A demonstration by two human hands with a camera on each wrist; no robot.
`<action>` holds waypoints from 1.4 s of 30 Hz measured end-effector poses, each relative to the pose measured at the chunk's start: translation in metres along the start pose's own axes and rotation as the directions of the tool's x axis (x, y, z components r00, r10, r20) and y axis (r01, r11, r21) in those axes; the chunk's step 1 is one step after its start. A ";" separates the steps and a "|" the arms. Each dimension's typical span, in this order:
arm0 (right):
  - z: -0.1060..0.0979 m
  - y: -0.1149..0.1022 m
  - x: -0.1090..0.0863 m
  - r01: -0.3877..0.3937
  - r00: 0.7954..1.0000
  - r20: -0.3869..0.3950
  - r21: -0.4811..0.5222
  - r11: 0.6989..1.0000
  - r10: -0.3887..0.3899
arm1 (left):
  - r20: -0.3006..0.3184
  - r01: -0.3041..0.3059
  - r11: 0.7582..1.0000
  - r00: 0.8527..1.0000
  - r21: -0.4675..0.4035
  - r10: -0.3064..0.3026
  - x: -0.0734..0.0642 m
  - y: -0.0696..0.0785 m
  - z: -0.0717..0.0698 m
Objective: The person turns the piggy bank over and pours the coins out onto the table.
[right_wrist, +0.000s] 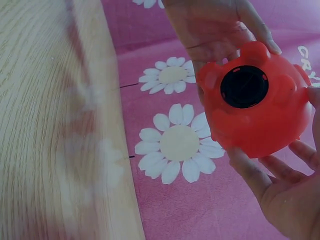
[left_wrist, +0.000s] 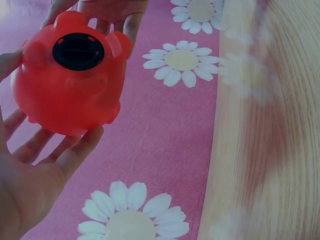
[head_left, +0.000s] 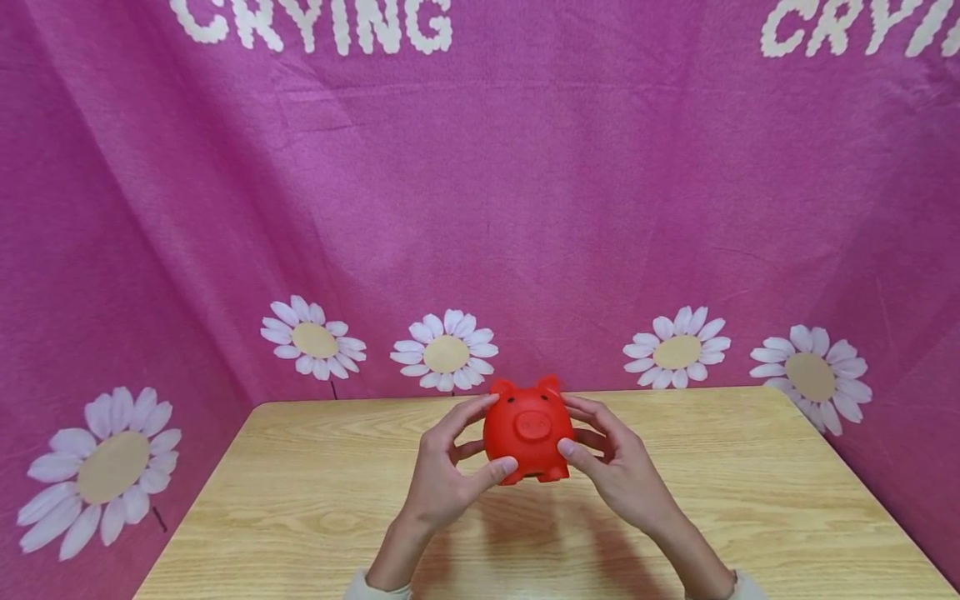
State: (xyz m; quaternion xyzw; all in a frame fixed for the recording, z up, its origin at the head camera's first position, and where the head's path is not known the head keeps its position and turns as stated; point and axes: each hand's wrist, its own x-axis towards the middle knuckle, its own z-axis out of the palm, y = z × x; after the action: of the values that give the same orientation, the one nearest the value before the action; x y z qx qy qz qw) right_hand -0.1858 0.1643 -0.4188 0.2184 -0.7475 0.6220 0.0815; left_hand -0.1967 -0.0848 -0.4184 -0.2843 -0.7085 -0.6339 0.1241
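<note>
A red piggy bank [head_left: 529, 446] is held up above the table, its snout turned toward the head camera. My left hand [head_left: 442, 468] grips its left side, thumb low by a front foot and fingers curled behind. On the opposite side my right hand [head_left: 630, 475] grips it, the thumb against the lower front and fingers round the side. From below, both wrist views show the round black plug [left_wrist: 78, 51] in the piggy bank's belly, between its stubby feet. The far ends of some fingers are hidden behind it.
The light wooden table [head_left: 300, 508] spreads beneath the hands, with the piggy bank's shadow on it. Behind it and at both sides hangs a pink cloth [head_left: 525, 208] printed with daisies and white letters.
</note>
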 end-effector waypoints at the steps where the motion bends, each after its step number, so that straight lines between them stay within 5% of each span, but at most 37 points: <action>1: 0.000 -0.001 0.000 0.006 1.000 0.004 0.000 1.000 -0.006 | -0.008 0.016 1.000 1.000 -0.017 -0.016 0.000 0.000 0.000; 9: 0.001 -0.005 -0.002 0.049 0.998 0.050 -0.025 0.998 -0.048 | -0.018 0.129 0.988 0.991 -0.089 -0.131 0.001 0.001 -0.002; 20: 0.000 -0.003 -0.001 0.046 0.991 0.128 0.011 0.999 -0.047 | -0.029 0.238 0.970 0.970 -0.058 -0.240 0.001 0.002 -0.004; 33: 0.001 0.001 0.000 0.090 0.994 0.055 0.022 0.996 -0.091 | -0.016 0.072 0.997 0.997 0.037 -0.072 0.000 0.008 0.001; 38: 0.000 -0.003 -0.001 -0.010 1.000 0.010 0.033 0.999 0.010 | 0.039 -0.083 0.988 0.996 0.128 0.078 0.000 0.008 -0.002; 42: 0.001 -0.008 -0.001 -0.096 0.995 -0.005 0.060 0.994 0.096 | 0.070 -0.095 0.987 0.994 0.130 0.087 0.000 0.007 -0.004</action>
State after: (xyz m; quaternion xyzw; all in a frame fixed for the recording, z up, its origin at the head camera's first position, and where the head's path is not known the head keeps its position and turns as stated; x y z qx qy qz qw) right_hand -0.1811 0.1627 -0.4124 0.1822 -0.7379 0.6481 0.0476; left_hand -0.1940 -0.0888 -0.4116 -0.3277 -0.7391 -0.5694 0.1486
